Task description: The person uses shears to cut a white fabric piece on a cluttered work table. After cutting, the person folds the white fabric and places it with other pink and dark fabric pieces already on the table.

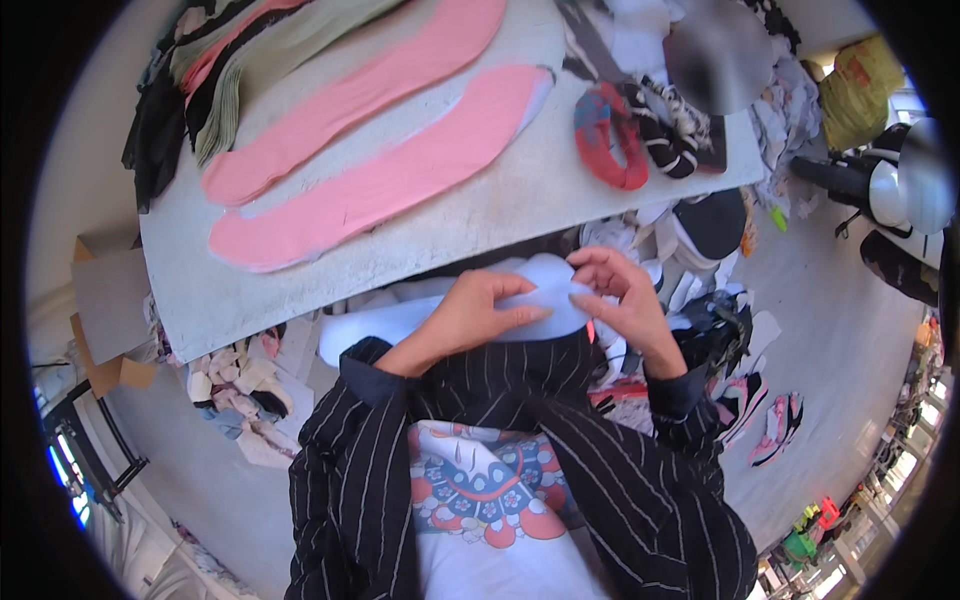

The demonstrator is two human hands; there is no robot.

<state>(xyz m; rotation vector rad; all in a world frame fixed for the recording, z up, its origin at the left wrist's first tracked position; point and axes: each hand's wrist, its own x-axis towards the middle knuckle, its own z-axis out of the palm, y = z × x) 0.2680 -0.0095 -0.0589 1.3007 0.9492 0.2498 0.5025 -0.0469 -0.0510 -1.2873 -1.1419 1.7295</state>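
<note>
A pale white flat form (375, 328) with a rounded end lies across my lap, just under the table's near edge. My left hand (465, 318) is closed on it, thumb and forefinger on its upper face. At the rounded right end, my right hand (628, 302) has curled fingers at the rim and the thumb on the surface. Beyond my hands, on the table, lie a long pink sock (400, 195) stretched over a white flat form, whose tip shows at the right, and a second pink sock-shaped piece (350, 105) behind it.
The pale table (190, 310) also bears a pile of green, black and pink socks (225, 85) at the far left. A red fabric loop (622, 145) lies at its right. Cloth scraps (245, 390) and a cardboard box (105, 290) sit on the left; a scooter (890, 190) stands right.
</note>
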